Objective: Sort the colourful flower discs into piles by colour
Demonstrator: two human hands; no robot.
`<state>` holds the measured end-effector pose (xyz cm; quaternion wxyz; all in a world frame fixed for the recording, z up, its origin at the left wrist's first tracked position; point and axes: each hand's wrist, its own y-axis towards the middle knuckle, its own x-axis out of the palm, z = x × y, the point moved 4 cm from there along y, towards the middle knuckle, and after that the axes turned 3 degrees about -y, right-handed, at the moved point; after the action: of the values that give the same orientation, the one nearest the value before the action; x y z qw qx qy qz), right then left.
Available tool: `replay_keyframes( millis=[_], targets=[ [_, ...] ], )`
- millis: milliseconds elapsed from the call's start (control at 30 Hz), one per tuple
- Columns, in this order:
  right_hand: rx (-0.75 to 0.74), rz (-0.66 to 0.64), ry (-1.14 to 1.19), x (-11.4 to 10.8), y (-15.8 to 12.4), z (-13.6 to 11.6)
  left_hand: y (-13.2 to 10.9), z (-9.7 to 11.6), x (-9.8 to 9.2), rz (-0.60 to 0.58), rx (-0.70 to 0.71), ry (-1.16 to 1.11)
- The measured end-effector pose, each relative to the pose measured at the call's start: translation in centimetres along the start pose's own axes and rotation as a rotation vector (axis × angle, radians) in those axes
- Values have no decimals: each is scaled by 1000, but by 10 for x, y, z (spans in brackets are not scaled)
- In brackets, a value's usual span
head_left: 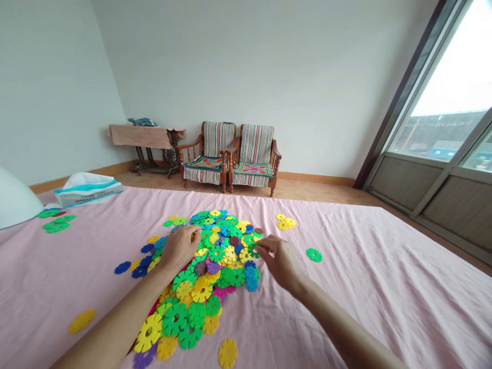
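Note:
A heap of notched plastic snowflake discs (216, 253) in green, yellow, blue, purple and brown lies on the pink bedsheet (346, 307). My left hand (180, 248) rests at the heap's left side with its fingers curled together. A bit of yellow shows by its fingertips, but I cannot make out what they hold. At the heap's right edge, the thumb and fingers of my right hand (281, 260) pinch a green snowflake disc (253, 250). Just below that hand is a light blue disc (251, 279).
Loose discs lie apart: a green one (314, 254) at right, yellow ones (285, 222) behind it, and yellow ones (228, 353) in front. A tissue box (90, 189) sits at the back left, near a white rounded object (15, 200). Two wooden armchairs (219, 141) stand beyond.

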<state>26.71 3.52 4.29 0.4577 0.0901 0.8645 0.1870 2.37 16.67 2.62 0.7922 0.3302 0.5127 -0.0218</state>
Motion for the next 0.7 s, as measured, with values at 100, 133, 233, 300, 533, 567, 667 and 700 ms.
replay_keyframes(
  millis=[100, 133, 233, 300, 533, 567, 667, 700],
  targets=[
    [291, -19, -179, -26, 9, 49, 0, 1, 0, -10, -5, 12],
    [349, -17, -233, -36, 9, 65, 0, 1, 0, -13, -5, 20],
    [496, -13, -360, -62, 4, 106, 0, 2, 0, -12, 6, 31],
    [587, -17, -429, -72, -4, 125, 0, 2, 1, -10, 11, 32],
    [553, 83, -539, -65, -8, 123, 1, 9, -4, 40, 72, 30],
    [505, 87, -526, -59, -6, 116, 1, 15, -7, 63, 99, 18],
    [352, 83, -468, -37, 0, 95, -3, 40, -16, 82, 205, -55],
    [299, 78, -441, -30, 1, 88, -5, 50, -18, 54, 250, -77]
  ],
)
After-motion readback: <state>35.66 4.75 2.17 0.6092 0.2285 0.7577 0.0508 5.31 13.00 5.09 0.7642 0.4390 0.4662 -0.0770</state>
